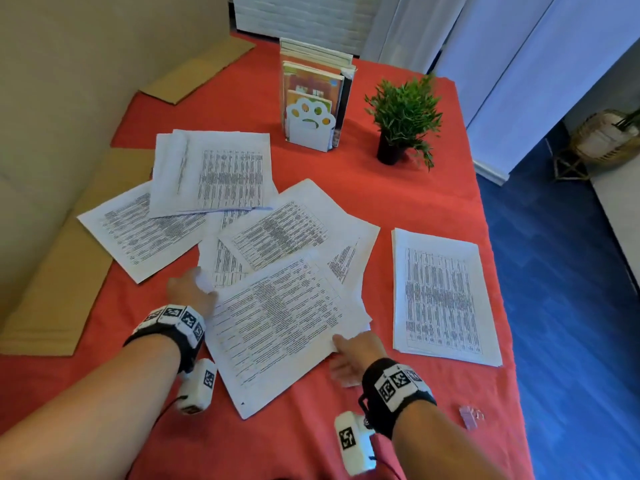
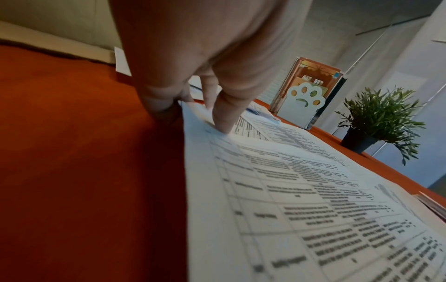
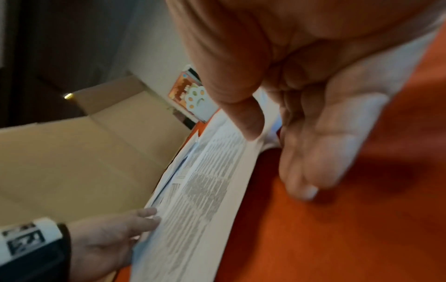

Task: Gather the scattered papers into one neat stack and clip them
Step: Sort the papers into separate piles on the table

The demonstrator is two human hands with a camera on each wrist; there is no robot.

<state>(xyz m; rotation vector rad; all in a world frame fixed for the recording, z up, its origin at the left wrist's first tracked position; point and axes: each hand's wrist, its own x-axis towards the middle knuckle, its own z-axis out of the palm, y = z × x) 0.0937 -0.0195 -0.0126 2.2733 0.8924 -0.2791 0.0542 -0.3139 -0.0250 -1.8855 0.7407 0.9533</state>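
Observation:
Printed sheets lie scattered over a red tablecloth (image 1: 398, 202): two at the far left (image 1: 221, 174) (image 1: 138, 233), one in the middle (image 1: 284, 226), and a near sheet (image 1: 277, 323) on top. My left hand (image 1: 188, 291) pinches that near pile's left edge, one finger (image 2: 223, 120) pressing on top and the others curled at the edge. My right hand (image 1: 353, 355) holds its near right edge, thumb (image 3: 243, 114) on top and fingers (image 3: 313, 162) below. A squared stack (image 1: 440, 296) lies to the right. A small clear clip (image 1: 469, 415) sits near my right wrist.
A white paw-shaped book holder (image 1: 311, 129) full of books and a potted plant (image 1: 401, 112) stand at the back. Flat cardboard (image 1: 52, 282) lies along the left side. The table's right edge (image 1: 498, 306) drops to a blue floor.

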